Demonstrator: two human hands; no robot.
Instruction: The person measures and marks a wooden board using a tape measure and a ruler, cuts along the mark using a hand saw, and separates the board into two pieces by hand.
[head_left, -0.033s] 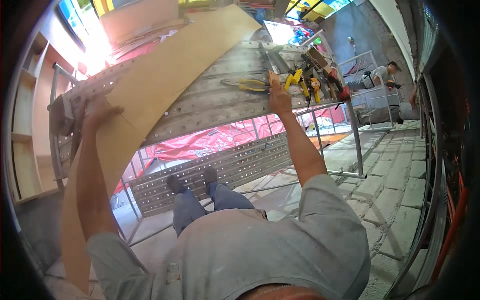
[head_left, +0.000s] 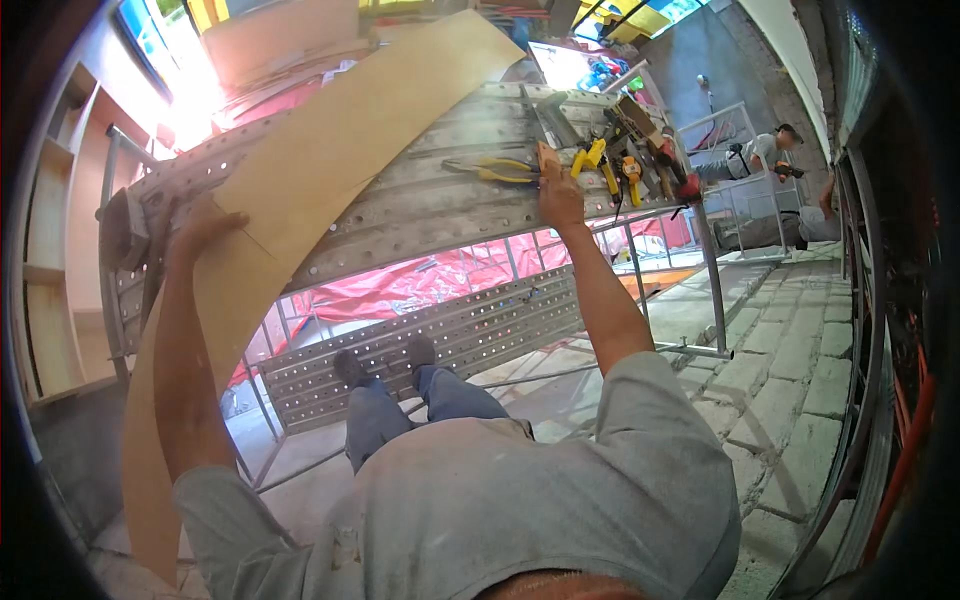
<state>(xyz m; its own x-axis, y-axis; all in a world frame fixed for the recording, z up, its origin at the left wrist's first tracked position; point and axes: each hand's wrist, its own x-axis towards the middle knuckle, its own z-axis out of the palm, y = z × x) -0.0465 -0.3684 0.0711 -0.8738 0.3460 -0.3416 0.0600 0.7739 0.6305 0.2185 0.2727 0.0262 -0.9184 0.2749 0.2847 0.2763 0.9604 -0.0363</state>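
A long, thin tan board (head_left: 340,130) lies slantwise over the perforated metal scaffold plank (head_left: 430,185), its near end hanging down past my left arm. My left hand (head_left: 207,225) grips the board's left edge, thumb on top; the other fingers are mostly hidden. A thin dark line crosses the board by the thumb. At the plank's near edge, my right hand (head_left: 561,200) is closed round the wooden handle of a handsaw (head_left: 546,153), with its grey blade pointing away. Yellow-handled pliers (head_left: 505,172) lie just left of that hand, and yellow-and-black tools (head_left: 592,155) to its right.
More tools and a box (head_left: 635,115) crowd the plank's right end. A lower perforated plank (head_left: 430,345) bears my feet. Scaffold tubes (head_left: 712,275) frame the right side beside a block wall (head_left: 780,370). Another person (head_left: 765,150) works at far right. Pink sheeting (head_left: 400,290) lies below.
My left hand has shifted slightly at the board's edge, with its fingers showing less. My right hand stays on the saw handle.
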